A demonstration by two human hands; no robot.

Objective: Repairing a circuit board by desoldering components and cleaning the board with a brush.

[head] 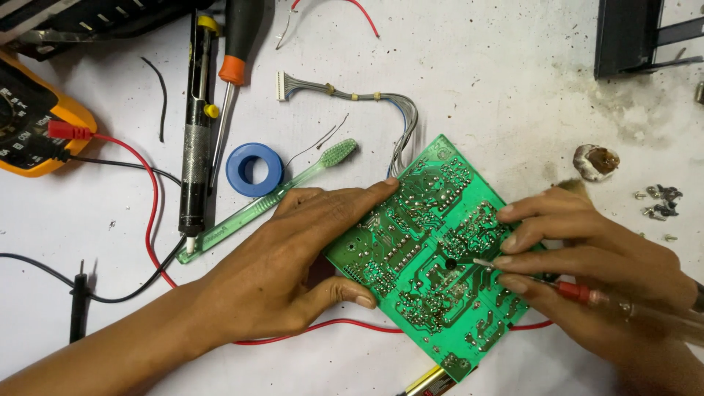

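A green circuit board lies solder side up on the white table, tilted diagonally. My left hand grips its left edge, the index finger along the top corner and the thumb on the lower edge. My right hand rests its fingers on the board's right edge and holds a thin tool with a red collar and clear handle. The tool's metal tip touches the board near a dark hole at its middle. A grey wire bundle with a white connector runs from the board's top corner.
At left lie a yellow multimeter with red and black leads, a black desoldering pump, an orange-collared screwdriver, a blue tape roll and a green toothbrush. Several small screws and a brown lump sit at right.
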